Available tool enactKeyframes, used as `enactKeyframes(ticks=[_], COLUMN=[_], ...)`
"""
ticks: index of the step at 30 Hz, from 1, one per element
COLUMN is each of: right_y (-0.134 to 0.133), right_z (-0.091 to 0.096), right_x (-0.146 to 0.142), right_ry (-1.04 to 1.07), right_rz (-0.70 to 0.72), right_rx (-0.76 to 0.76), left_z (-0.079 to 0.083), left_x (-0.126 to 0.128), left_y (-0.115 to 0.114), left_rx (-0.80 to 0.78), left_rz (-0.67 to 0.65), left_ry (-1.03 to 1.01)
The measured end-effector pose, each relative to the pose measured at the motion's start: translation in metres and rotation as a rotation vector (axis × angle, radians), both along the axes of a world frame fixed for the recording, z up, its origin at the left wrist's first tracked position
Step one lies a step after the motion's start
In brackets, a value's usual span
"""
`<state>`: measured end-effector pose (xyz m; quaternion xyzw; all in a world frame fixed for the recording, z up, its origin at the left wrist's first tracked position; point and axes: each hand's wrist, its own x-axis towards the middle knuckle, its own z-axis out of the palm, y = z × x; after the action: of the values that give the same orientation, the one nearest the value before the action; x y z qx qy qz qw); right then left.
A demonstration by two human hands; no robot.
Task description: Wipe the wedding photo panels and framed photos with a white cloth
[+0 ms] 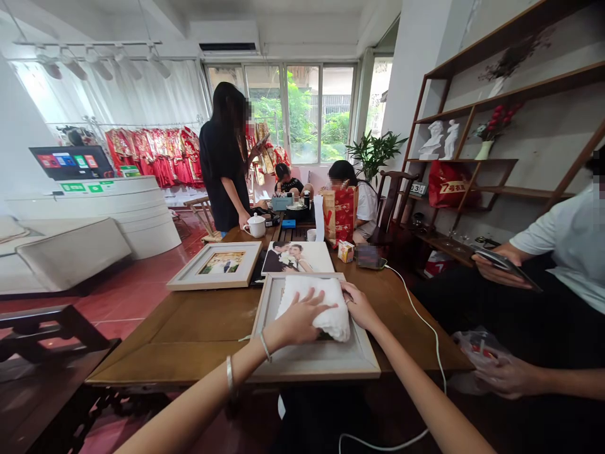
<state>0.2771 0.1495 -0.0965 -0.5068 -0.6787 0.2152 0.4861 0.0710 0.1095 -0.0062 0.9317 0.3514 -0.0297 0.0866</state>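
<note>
My left hand [299, 321] lies with spread fingers on a folded white cloth [339, 321], pressing it against the glass of a light wooden picture frame [326, 374]. The cloth covers most of the picture inside; a dark green bit shows below it. At the frame's right side, my right hand [360, 308] grips the edge, its fingertips close to the cloth. Just beyond lies a wedding photo panel [312, 257], partly overlapped by this frame. Another framed picture [215, 267] rests to the left.
A white lidded cup [256, 225], a red paper bag [339, 217] and a small box [346, 251] stand farther back. A white cable [428, 325] runs down the table's right side. One person [224, 157] stands at the left; another person's hand [503, 268] holds a phone at right.
</note>
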Motion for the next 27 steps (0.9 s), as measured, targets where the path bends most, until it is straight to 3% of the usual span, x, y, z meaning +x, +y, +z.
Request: enactKeyframes(ticks=[4,7,11,14,18,22,27], right_y=[-0.003,-0.003,-0.002,-0.002,-0.002,-0.004,-0.003], right_z=[0.001,0.001,-0.001,-0.002,-0.002,0.000,-0.004], right_x=[0.000,-0.001,-0.001,0.000,-0.001,-0.003,-0.002], right_ry=[0.003,0.008,0.022,0.031,0.028,0.040,0.129], right_rz=[-0.013,-0.014,-0.014,-0.010,-0.016,-0.028,-0.014], right_rx=[-0.009,-0.007,0.011,0.022,0.013,0.016,0.096], left_z=[0.012,0.021,0.026,0.017,0.000,-0.005,-0.003], left_x=[-0.013,-0.023,-0.021,-0.010,-0.001,0.006,0.026], left_y=[-0.047,-0.078,-0.094,-0.080,-0.038,0.001,0.025], left_rx=[-0.039,-0.059,-0.036,0.031,0.227,0.282,0.317], left_rz=[-0.027,0.040,0.135,0.237,0.323,0.295,0.216], left_ry=[0.036,0.080,0.125,0.166,0.129,0.081,0.036])
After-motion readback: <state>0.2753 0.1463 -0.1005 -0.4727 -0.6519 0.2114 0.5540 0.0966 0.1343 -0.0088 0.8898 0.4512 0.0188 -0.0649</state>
